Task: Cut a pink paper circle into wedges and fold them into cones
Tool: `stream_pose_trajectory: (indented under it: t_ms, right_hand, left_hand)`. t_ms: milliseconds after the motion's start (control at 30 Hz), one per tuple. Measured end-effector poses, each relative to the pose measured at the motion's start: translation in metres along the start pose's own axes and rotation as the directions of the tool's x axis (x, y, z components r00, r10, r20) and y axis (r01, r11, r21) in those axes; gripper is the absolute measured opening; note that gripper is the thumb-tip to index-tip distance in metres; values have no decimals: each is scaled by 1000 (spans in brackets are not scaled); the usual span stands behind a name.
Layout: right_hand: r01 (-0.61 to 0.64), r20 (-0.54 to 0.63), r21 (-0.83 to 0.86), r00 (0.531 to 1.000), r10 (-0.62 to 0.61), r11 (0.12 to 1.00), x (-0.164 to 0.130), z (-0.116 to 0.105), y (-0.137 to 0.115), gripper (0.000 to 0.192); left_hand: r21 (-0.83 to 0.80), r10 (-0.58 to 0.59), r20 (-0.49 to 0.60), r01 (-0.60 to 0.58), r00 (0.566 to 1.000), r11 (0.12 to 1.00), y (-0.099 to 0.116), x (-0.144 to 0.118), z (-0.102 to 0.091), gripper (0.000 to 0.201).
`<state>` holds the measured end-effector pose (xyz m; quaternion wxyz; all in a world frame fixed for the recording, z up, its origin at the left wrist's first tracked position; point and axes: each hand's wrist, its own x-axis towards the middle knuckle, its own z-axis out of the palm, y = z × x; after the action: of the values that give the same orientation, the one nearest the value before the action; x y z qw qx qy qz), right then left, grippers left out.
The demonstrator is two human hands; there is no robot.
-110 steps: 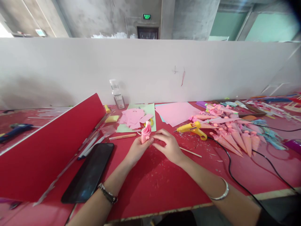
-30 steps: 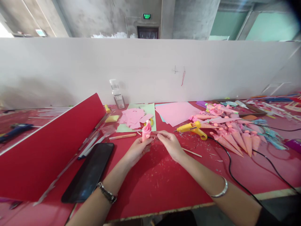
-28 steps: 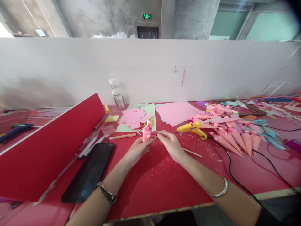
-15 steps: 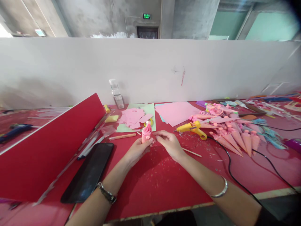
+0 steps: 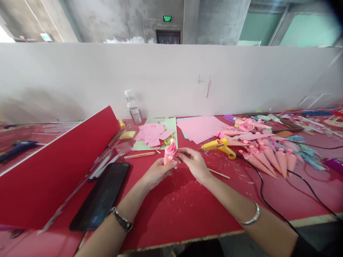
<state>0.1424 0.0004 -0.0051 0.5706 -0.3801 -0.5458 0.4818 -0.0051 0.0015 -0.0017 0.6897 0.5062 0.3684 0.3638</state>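
Pink cone [image 5: 169, 152]: swirled top, pale tip, leaning slightly right.

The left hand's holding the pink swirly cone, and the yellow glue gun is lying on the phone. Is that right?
The yellow glue gun isn't on the phone: the head view shows it on the red table. The left hand does hold the pink swirly cone.

A black phone [image 5: 103, 196] is kinda plonked beside a red board [image 5: 64, 167], a clear bottle [image 5: 134, 111] is parked by the white partition [image 5: 166, 78], and an exit sign [image 5: 167, 18] is stuck above a dark door [image 5: 168, 38].
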Motion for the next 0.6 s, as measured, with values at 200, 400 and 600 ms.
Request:
stream_pose_trajectory:
  t_ms: [200, 400, 600]
  right_hand:
    - [27, 30, -52, 999, -26, 998, 0, 0, -1, 16]
    - [39, 33, -144, 999, -35, 989, -1, 0, -2, 15]
    - [70, 56, -152, 996, -62, 986, -2, 2, -4, 15]
  left_hand:
    - [-2, 8, 25, -8, 1000, 1000, 1, 0, 1, 27]
    - [-22, 19, -29, -20, 999, 1000, 4, -2, 4, 32]
    - [8, 6, 3, -6, 1000, 1000, 3, -2, 3, 30]
